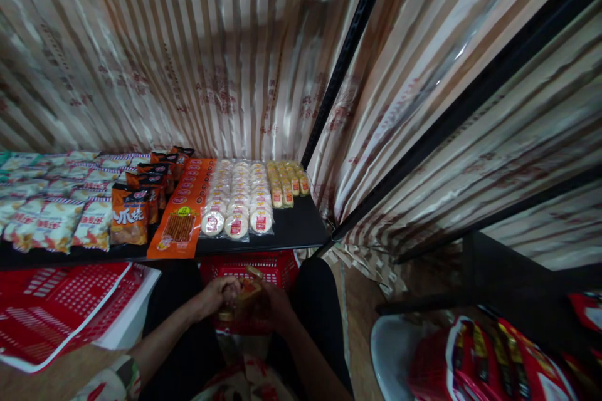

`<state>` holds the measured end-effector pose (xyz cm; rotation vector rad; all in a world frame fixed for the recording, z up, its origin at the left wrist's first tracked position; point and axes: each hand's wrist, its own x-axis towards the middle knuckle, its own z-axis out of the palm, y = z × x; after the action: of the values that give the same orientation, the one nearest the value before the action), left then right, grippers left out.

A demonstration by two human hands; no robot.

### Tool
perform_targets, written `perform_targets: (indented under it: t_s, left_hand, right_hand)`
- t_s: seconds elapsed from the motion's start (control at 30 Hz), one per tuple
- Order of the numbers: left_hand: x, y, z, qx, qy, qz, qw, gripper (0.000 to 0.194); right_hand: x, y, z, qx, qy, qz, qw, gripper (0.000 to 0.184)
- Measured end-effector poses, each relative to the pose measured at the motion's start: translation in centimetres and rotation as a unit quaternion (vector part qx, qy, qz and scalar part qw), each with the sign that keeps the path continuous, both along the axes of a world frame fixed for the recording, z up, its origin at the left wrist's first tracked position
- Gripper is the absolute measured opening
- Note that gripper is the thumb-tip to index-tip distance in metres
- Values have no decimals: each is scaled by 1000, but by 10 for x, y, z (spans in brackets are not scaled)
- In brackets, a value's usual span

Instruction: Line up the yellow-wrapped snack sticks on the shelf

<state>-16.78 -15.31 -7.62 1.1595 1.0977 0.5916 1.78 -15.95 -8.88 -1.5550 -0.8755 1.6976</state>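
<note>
Low in the head view, both my hands meet over a red plastic basket (pixel 273 266). My left hand (pixel 217 296) and my right hand (pixel 277 304) are closed round a small yellow-orange snack packet (pixel 245 293) held between them. Just above them runs a black shelf (pixel 301 225). On it lie rows of round white cakes (pixel 237 200), small yellow packets (pixel 286 183), long orange packets (pixel 184 213) and dark orange bags (pixel 130 216).
White snack bags (pixel 51 213) fill the shelf's left part. Striped sheeting hangs behind, with a black upright post (pixel 348 50). A red and white carton (pixel 56 307) sits lower left. At lower right a white stool (pixel 390 351) stands beside red bags (pixel 489 357).
</note>
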Motion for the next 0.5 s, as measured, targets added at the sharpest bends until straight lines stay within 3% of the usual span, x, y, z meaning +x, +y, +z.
perform_targets:
  t_s: [0.17,0.37,0.5]
  left_hand:
    - [-5,3,11,61,41,-44,996,25]
    - [-7,8,21,119,73,-51,989,19]
    - [-4,11,34,89,63,-43,993,19]
  right_hand:
    - [3,-2,5,-55,128,-28,990,50]
    - [7,-4,-3,-5,171,-57,984,46]
    - [12,-8,-1,14,180,-56,982,42]
